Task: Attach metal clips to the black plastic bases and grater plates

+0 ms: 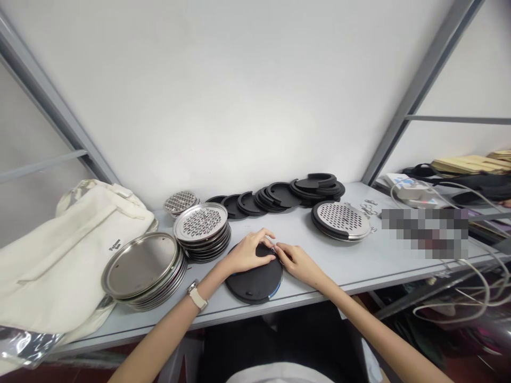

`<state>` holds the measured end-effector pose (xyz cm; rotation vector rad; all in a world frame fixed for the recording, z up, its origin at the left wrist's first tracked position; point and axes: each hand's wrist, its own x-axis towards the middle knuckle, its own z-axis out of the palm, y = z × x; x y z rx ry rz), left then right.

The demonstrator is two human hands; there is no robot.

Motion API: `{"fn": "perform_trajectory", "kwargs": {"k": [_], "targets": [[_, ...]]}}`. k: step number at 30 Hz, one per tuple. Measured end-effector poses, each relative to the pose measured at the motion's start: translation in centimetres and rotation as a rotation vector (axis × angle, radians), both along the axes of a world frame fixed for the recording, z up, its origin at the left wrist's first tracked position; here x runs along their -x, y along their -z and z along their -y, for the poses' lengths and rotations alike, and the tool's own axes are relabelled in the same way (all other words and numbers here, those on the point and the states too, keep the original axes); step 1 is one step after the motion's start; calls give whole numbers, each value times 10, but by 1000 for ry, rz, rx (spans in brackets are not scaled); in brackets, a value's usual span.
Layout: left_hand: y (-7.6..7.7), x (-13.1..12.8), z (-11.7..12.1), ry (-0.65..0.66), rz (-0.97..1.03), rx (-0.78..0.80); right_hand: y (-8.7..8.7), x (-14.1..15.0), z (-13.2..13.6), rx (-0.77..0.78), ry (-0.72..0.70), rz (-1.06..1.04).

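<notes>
A black round base (255, 284) lies flat near the front edge of the table, with a strip of blue and silver at its lower right rim. Over its far side curves my left hand (249, 254), thumb on the top face and fingers bent around the far right rim, gripping it. At that same rim, the fingertips of my right hand (298, 261) are pinched together. A tiny shiny bit shows between the two hands; what the right fingers hold is too small to make out.
Left stand stacks of round metal plates (139, 266) and grater discs (202, 223). Black rings (281, 194) line the wall. A grater disc in a black holder (343, 219) lies right, beside small metal clips (369, 207). A cream cloth bag (59, 260) covers the left end.
</notes>
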<state>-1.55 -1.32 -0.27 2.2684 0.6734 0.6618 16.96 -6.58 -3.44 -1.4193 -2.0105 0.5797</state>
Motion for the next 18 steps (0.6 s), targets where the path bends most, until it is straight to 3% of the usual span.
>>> {"fn": "perform_trajectory", "kwargs": {"k": [5,18], "targets": [[0,0,-2,23,36,85,1,0,-1,-2,-8,0],[0,1,-4,48,55,127,2,-3,-3,35,-32,-56]]}}
